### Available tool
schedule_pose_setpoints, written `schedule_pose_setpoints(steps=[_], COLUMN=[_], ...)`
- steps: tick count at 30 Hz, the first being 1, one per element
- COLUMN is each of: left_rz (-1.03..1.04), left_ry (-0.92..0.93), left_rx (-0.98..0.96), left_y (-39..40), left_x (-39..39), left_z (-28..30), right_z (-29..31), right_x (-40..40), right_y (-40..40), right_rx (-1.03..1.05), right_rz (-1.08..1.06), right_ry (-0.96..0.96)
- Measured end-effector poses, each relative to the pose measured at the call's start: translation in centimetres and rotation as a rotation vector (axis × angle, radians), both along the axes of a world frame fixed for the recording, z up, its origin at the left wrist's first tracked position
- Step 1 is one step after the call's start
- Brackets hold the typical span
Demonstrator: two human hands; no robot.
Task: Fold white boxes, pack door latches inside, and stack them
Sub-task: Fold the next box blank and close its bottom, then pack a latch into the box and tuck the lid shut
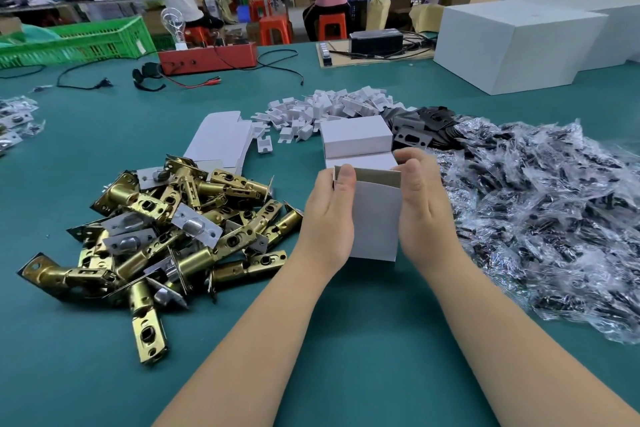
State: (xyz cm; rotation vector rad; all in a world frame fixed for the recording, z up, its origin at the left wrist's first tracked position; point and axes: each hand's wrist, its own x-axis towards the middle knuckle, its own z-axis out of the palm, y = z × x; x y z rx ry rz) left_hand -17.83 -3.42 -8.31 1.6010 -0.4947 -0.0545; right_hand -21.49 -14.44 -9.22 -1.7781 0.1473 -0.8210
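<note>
Both hands up off the table, holding one small white box (pixel 375 218) between them. Left hand (pixel 329 218) curled round the box's left side, thumb laid over the upper left corner at the open far end; its other fingers are hidden behind the card. Right hand (pixel 420 204) cups the right side, palm against the wall, fingertips curling over the far edge near the flap. The box stands tilted away from the camera, far end open, grey inner card showing there; near end appears closed, though I cannot tell how. Both forearms bare, reaching in from the bottom edge and converging on the box, wrists roughly level, backs of the hands facing outward. Just beyond the held box, two closed white boxes (pixel 356 140) sit on the green table (pixel 86 357), one behind the other. Pile of brass door latches (pixel 166 232) lies to the left of the left hand, near but apart. Flat unfolded box blanks (pixel 221 142) beyond the latches. Heap of small white card inserts (pixel 329 107) further back. Black strike plates (pixel 419 128) and a wide spread of clear bagged screw packs (pixel 540 204) to the right of the right hand.
</note>
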Motion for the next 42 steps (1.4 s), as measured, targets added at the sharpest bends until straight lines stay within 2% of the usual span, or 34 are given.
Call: schedule_pose_setpoints(steps=[4, 6, 8, 10, 14, 21, 29, 36, 42], left_rz=[0.069, 0.101, 0.068, 0.014, -0.023, -0.048, -0.065, -0.081, -0.023], left_ry=[-0.097, -0.155, -0.158, -0.085, 0.056, 0.042, 0.032, 0.045, -0.028], left_rx=[0.006, 0.010, -0.009, -0.049, -0.079, -0.053, -0.071, -0.041, -0.029], left_y=[-0.3, -0.3, -0.2, -0.1, 0.1, 0.2, 0.4, 0.6, 1.2], left_x=[-0.4, -0.5, -0.6, -0.6, 0.0, -0.1, -0.2, 0.0, 0.3], left_z=[-0.4, -0.6, -0.6, -0.3, -0.2, -0.1, -0.1, -0.1, -0.2], right_z=[0.0, 0.0, 0.0, 0.0, -0.3, -0.3, -0.3, 0.3, 0.1], right_x=[0.0, -0.1, -0.2, -0.3, -0.3, 0.1, -0.4, -0.7, -0.7], right_y=[-0.2, -0.3, -0.1, 0.2, 0.6, 0.5, 0.7, 1.2, 1.3], right_rx=[-0.162, -0.201, -0.106, 0.013, 0.087, 0.041, 0.086, 0.105, 0.110], right_rz=[-0.150, -0.086, 0.077, 0.177, 0.276, 0.178, 0.212, 0.195, 0.149], right_ry=[-0.122, -0.080, 0.012, 0.081, 0.072, 0.066, 0.146, 0.118, 0.121])
